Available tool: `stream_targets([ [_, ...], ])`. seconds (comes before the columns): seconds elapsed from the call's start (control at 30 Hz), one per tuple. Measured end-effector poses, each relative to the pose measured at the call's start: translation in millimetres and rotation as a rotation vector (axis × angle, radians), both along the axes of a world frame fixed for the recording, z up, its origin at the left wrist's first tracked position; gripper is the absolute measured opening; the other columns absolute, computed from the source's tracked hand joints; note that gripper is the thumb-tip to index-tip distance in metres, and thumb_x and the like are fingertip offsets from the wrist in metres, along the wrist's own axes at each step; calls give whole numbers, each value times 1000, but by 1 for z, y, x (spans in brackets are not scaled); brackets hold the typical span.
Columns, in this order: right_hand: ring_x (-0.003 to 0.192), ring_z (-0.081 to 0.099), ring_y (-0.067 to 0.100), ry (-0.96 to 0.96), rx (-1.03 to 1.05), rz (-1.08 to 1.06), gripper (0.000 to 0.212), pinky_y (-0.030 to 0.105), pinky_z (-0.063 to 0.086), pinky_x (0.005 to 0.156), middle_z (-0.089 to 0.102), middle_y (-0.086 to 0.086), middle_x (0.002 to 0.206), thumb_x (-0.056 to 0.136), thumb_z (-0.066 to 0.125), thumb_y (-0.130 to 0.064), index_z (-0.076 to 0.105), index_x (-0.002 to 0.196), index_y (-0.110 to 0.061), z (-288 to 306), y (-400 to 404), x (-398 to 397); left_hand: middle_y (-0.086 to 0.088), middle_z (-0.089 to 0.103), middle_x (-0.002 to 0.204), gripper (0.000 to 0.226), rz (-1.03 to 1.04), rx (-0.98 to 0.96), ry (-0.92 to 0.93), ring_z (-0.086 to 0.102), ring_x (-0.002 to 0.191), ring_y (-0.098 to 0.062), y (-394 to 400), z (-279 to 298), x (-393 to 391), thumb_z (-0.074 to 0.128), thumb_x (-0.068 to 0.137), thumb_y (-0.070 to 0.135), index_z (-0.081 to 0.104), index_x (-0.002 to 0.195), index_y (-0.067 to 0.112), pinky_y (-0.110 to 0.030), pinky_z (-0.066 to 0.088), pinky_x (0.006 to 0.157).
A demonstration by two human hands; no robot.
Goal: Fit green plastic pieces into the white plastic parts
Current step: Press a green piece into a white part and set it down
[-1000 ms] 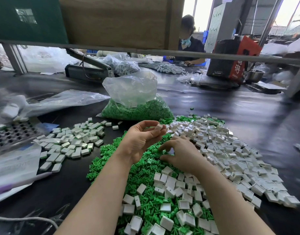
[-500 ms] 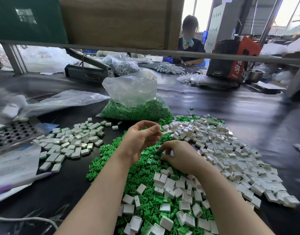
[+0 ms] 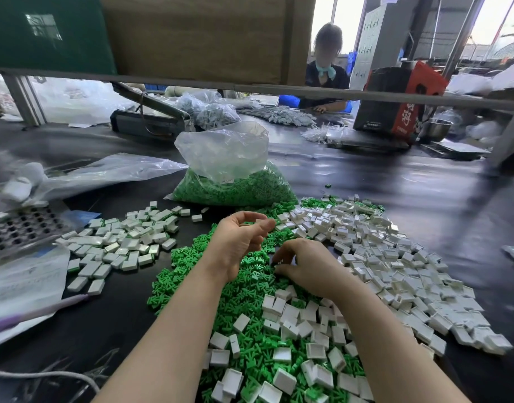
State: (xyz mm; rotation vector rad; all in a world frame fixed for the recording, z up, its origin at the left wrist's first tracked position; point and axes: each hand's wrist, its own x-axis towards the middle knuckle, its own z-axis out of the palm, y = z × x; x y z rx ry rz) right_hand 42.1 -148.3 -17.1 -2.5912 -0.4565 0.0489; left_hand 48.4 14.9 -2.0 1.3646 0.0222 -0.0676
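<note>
Picking stage: the right hand [image 3: 305, 266] pinches among green pieces [image 3: 192, 274] while the left hand [image 3: 238, 242] hovers loosely curled, seemingly empty; next, seat one in a white part [image 3: 290, 312].

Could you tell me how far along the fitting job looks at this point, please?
Done, apparently: the separate group of white parts at left, some showing green edges. In hand: the right hand picks in the green pieces; the left hand hovers, contents unclear. Left: the large white pile and the bag of green pieces.
</note>
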Motion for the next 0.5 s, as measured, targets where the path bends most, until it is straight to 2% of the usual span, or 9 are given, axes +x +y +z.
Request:
stream_targets([
  [0.07, 82, 59, 7, -7, 37, -19, 7, 13, 41, 64, 65, -12, 89, 85, 73, -30, 68, 88, -29, 0, 0, 0, 4, 61, 63, 15, 47, 78, -37, 50, 52, -6, -2, -2, 0, 76, 82, 11, 67, 94, 7, -20, 46, 54],
  [0.13, 79, 60, 6, -19, 79, -52, 11, 16, 43, 64, 65, -13, 86, 83, 75, -30, 65, 81, -32, 1, -2, 0, 0, 63, 69, 8, 78, 110, -64, 52, 56, -7, -3, -2, 1, 70, 88, 11, 69, 95, 6, -21, 45, 57],
  [0.27, 73, 61, 4, -51, 186, -132, 14, 22, 48, 63, 65, -13, 80, 83, 76, -26, 65, 76, -32, 3, -2, -2, -5, 73, 87, 18, 32, 143, -75, 64, 69, -9, -3, -1, 0, 52, 101, 17, 67, 106, 8, -23, 50, 65],
  [0.37, 69, 64, 6, -135, 471, -193, 7, 19, 50, 65, 70, -6, 77, 84, 74, -16, 73, 83, -23, 8, -3, -3, -4, 70, 88, 24, -24, 122, -82, 63, 69, -6, -5, 0, -1, 46, 103, 19, 68, 109, 10, -17, 50, 62],
  [0.43, 69, 66, 3, -117, 720, -195, 11, 15, 51, 67, 73, -4, 79, 86, 71, -7, 74, 87, -17, 12, -3, -5, -1, 63, 82, 22, -33, 88, -81, 58, 68, -7, -6, 0, -1, 48, 102, 18, 69, 106, 12, -17, 48, 61],
  [0.5, 73, 68, 3, -72, 913, -191, 14, 16, 54, 70, 74, -3, 84, 87, 69, -3, 74, 89, -16, 16, -3, -7, 0, 62, 78, 19, -37, 12, -65, 57, 65, -6, -7, 0, -1, 52, 100, 14, 70, 102, 9, -16, 49, 60],
])
